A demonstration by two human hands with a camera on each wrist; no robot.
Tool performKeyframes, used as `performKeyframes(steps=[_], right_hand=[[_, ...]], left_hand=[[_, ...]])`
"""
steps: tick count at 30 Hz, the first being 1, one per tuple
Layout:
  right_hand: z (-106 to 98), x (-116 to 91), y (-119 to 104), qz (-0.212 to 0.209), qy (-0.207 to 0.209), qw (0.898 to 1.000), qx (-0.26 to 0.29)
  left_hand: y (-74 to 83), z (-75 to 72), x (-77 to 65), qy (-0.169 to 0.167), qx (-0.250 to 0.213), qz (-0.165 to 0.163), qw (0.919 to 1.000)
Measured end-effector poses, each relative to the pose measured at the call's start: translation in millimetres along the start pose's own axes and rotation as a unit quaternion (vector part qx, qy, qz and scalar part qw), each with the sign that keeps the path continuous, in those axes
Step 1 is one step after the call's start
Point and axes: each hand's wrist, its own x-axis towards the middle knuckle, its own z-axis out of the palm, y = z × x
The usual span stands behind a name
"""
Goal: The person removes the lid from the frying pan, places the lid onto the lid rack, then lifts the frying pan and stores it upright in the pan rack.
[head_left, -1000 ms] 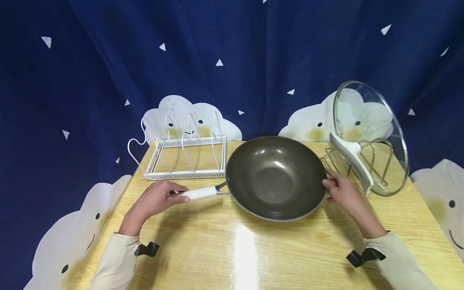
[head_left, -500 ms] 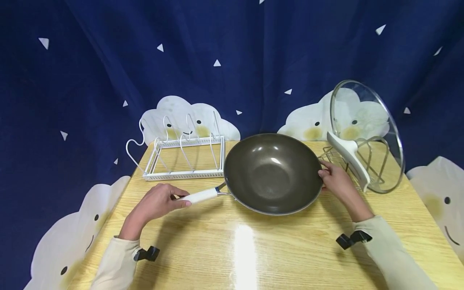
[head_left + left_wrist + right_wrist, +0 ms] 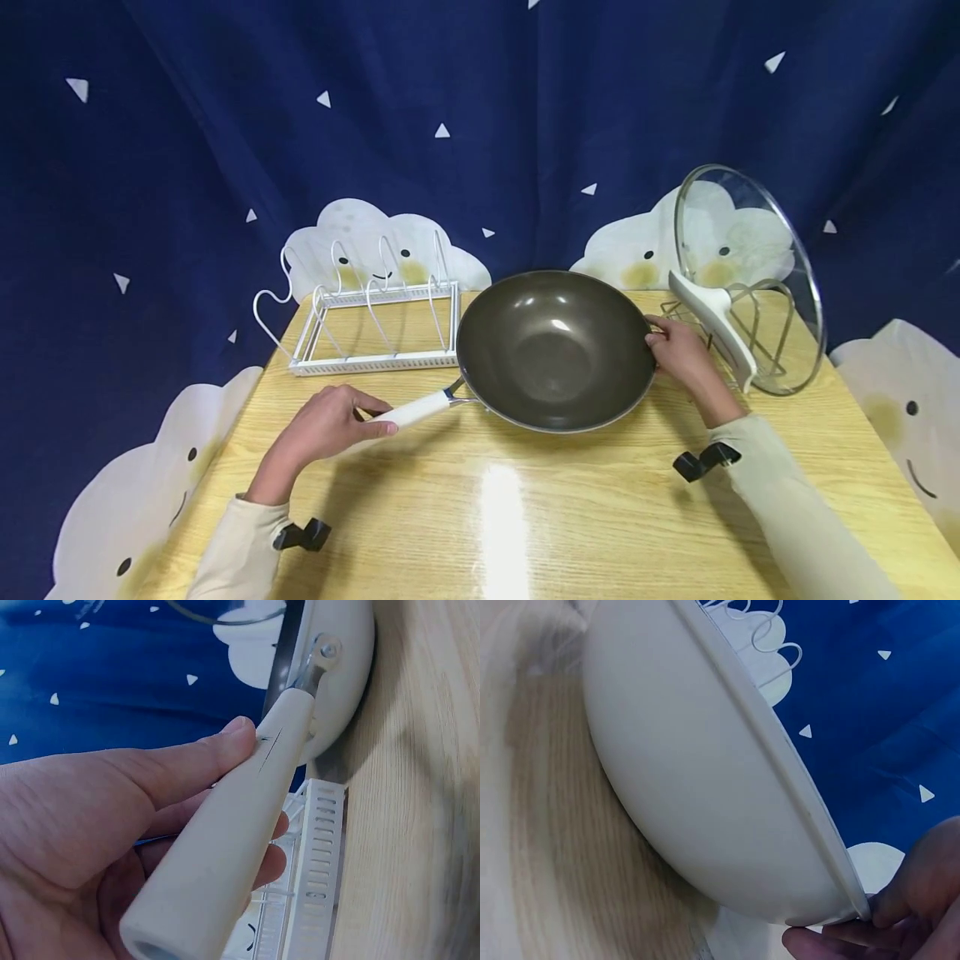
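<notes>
A wok (image 3: 555, 354), dark inside and cream-white outside, is held between both hands over the middle of the table. My left hand (image 3: 330, 425) grips its white handle (image 3: 232, 817), thumb on one side and fingers round the other. At the opposite side, my right hand (image 3: 686, 354) pinches the rim, thumb inside and fingers beneath, as the right wrist view shows. The pale outer wall (image 3: 705, 765) fills much of that view. Behind the left hand stands a white rack (image 3: 375, 362) with several wire loops.
A glass lid (image 3: 750, 217) with a white handle (image 3: 716, 321) stands upright in a wire holder (image 3: 783, 329) at the right, close beyond my right hand. The wooden table (image 3: 420, 517) ends at a blue curtain (image 3: 480, 83) with clouds.
The wok has shifted slightly left and back, its right side rising a little. My right hand has moved left and away with it. Both hands keep their hold; the view has turned slightly.
</notes>
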Motion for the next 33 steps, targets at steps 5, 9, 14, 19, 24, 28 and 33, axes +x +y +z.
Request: performKeyframes(steps=[5,9,14,19,24,28,33], right_hand=[[2.5,8.6,-1.6,-0.002,0.014,1.000,-0.023],[3.1,14.5,-2.0,-0.010,0.029,0.998,-0.057],[3.5,20.4,-2.2,-0.008,0.035,0.997,-0.073],[3.2,26.0,-3.5,-0.003,0.033,0.998,-0.062],[3.1,31.9,-4.1,0.001,0.022,0.999,-0.046],[3.4,36.6,-5.1,0.004,0.022,0.998,-0.051],[3.9,41.4,-7.4,-0.003,0.028,0.998,-0.061]], left_hand=[[-0.1,1.5,-0.9,-0.013,-0.033,0.005,0.9994],[2.3,3.0,-2.2,-0.012,-0.043,0.003,0.9990],[5.8,6.0,-4.5,-0.010,-0.046,-0.008,0.9989],[9.6,9.0,-6.1,-0.009,-0.066,-0.028,0.9974],[13.2,11.4,-7.8,-0.015,-0.089,-0.043,0.9950],[16.1,13.5,-9.1,-0.017,-0.095,-0.052,0.9940],[17.3,16.6,-9.8,-0.026,-0.122,-0.071,0.9897]])
